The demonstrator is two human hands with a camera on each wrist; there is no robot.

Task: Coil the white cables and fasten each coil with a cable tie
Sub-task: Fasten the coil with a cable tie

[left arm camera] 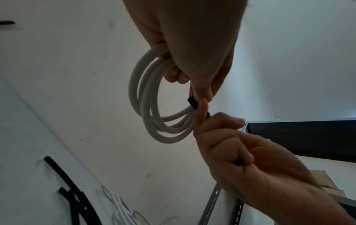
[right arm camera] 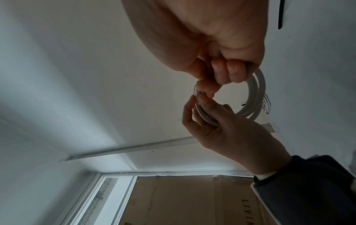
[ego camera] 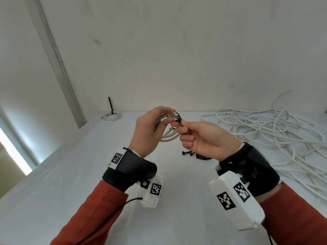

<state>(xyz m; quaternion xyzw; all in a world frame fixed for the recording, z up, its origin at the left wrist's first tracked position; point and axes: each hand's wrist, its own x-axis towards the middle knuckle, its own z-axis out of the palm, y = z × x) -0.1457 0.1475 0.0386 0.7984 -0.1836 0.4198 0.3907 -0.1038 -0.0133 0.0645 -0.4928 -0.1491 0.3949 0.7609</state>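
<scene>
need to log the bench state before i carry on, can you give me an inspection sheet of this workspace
surface: white table against the wall.
job's things: held coil looped by a black cable tie; finished coil tied at the far left corner; spare ties lying on the table.
clutter: nothing seen.
grippers: left hand grips the held coil; right hand pinches the cable tie's tail.
cables: loose cables tangled on the table's right side.
surroundings: white wall behind; window and cardboard box in the right wrist view.
</scene>
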